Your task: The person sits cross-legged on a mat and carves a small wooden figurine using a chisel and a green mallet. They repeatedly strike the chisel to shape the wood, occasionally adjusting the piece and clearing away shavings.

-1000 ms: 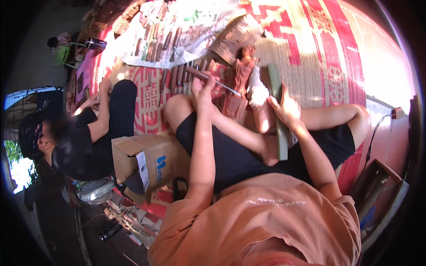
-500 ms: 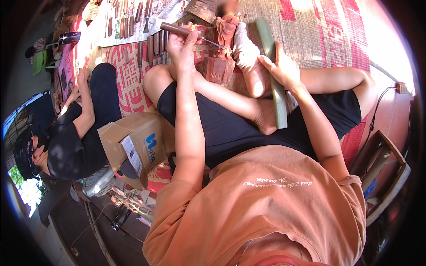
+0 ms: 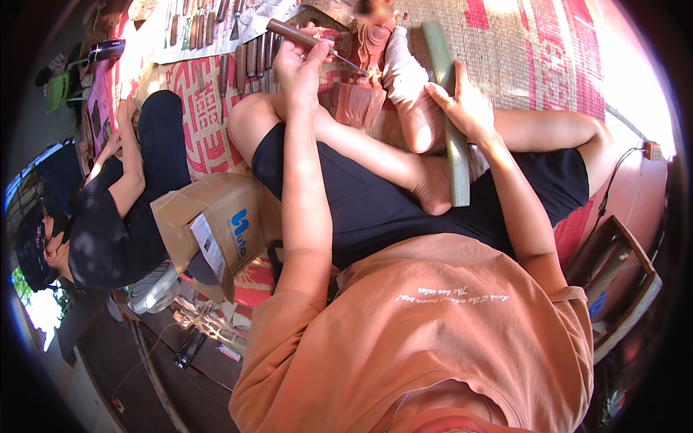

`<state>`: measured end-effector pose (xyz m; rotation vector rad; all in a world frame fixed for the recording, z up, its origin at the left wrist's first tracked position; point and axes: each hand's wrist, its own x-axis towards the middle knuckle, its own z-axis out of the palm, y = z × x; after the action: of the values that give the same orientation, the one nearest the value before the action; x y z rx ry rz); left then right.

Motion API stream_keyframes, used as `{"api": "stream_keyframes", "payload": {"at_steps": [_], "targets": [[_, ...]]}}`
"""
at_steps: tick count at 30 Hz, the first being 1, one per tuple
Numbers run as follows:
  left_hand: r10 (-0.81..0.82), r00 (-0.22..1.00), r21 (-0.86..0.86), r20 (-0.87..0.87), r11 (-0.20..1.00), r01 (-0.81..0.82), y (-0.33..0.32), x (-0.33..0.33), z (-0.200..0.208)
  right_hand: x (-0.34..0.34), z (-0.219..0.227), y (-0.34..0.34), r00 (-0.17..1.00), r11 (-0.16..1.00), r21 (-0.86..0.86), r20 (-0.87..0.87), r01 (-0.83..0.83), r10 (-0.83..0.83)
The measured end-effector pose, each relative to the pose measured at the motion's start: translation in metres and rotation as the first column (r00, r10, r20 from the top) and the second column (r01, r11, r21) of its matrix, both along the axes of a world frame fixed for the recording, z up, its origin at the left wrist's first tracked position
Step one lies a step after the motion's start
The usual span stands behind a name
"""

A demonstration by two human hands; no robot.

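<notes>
Beside the cloth-wrapped foot [image 3: 411,97], left hand [image 3: 299,72] grips chisel [image 3: 286,29], right hand [image 3: 471,108] green bar [image 3: 455,144]; glancing tip could gouge carving [image 3: 371,47] or foot.

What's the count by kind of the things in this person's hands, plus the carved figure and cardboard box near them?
Brown-handled thin metal carving tool: 1
Long flat green stick: 1
Reddish-brown carved wooden figure: 1
Brown cardboard box: 1
Total: 4

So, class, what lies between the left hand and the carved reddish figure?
In the head view, the tool's thin metal shaft spans the gap from left hand to carved figure.
</notes>
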<state>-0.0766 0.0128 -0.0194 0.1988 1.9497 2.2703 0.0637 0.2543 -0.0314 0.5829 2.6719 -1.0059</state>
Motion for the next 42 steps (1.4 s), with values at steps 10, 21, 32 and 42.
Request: {"api": "stream_keyframes", "payload": {"at_steps": [10,21,32,42], "targets": [[0.048,0.997,-0.048,0.058,0.998,-0.045,0.001,-0.004,-0.004,-0.001,-0.004,0.001,1.0,1.0,-0.005,0.004,-0.008,0.008],[-0.018,0.993,-0.102,0.12,0.994,0.03,0.002,-0.018,-0.011,-0.001,-0.005,0.001,1.0,0.998,0.048,-0.005,-0.027,0.027],[-0.025,0.99,-0.137,0.136,0.99,0.044,0.005,-0.023,-0.012,-0.002,-0.002,-0.001,0.999,0.998,0.042,0.027,-0.037,0.036],[0.028,0.986,0.017,0.163,0.999,-0.031,0.005,-0.012,-0.014,-0.002,-0.001,-0.001,1.0,1.0,0.006,0.03,-0.003,0.002]]}}
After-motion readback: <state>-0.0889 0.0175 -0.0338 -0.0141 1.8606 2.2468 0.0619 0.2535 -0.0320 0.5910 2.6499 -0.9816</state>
